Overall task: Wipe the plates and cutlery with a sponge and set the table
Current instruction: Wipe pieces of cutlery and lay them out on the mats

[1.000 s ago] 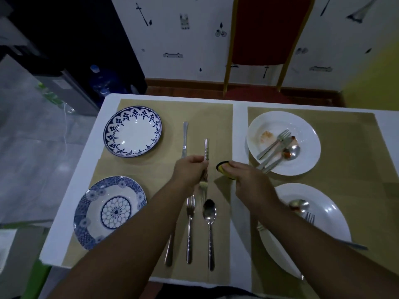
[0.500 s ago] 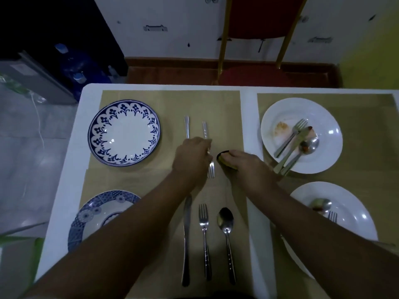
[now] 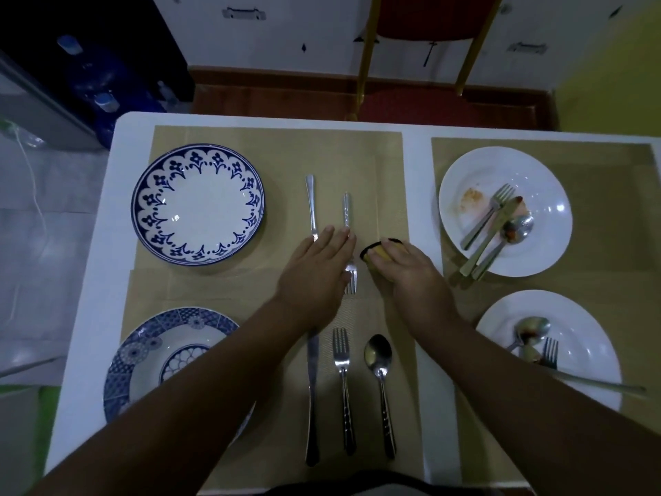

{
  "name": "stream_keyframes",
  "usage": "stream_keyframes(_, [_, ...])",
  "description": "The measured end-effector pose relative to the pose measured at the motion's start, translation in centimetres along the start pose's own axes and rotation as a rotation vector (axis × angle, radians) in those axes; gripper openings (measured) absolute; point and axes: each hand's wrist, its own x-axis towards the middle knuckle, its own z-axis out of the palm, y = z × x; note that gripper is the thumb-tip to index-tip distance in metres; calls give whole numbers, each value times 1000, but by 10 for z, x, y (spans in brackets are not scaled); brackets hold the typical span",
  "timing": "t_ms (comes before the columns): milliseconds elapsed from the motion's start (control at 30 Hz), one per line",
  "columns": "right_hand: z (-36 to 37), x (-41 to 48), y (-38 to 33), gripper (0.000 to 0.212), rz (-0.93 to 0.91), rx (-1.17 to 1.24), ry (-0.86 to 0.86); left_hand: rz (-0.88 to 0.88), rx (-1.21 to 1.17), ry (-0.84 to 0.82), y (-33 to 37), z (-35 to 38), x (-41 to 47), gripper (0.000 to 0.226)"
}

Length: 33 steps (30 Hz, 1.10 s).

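I'm laying my flat, open left hand (image 3: 316, 270) on the fork (image 3: 349, 252), lining it up beside the knife (image 3: 312, 205), right hand (image 3: 404, 270) gripping the sponge (image 3: 375, 253)

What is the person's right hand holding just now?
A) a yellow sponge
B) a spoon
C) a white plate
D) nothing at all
A: the right hand is closed over a yellow sponge with a dark edge, pressed down on the tan placemat beside the fork that lies under the flat left hand.
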Motion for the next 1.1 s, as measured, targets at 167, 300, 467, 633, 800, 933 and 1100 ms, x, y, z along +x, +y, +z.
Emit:
stream_keyframes(167, [-1,-1,-4,68,21,2,25,-111,11,6,-13,2,-3,68])
stream_keyframes(300, [-2,-2,-6,64,26,16,32,-115,47,-59,-23,7,-6,79])
stream_keyframes(467, [-7,2,-7,57,15,40,11,-168,0,-48,-5,-7,-16,62])
stream_keyframes(633, [-10,-2,-5,57,15,106,68,-157,-16,-122,39,-5,-72,67])
stream_keyframes(800, [-10,-36,-5,56,-82,104,96,-108,125,-259,74,28,-134,66])
stream_keyframes(933, [-5,-69,-2,64,-125,99,46,-95,176,-241,79,37,-136,66])
stream_keyframes(1100, [-21,-103,-8,51,-233,100,167,-106,217,-211,88,32,-135,66])
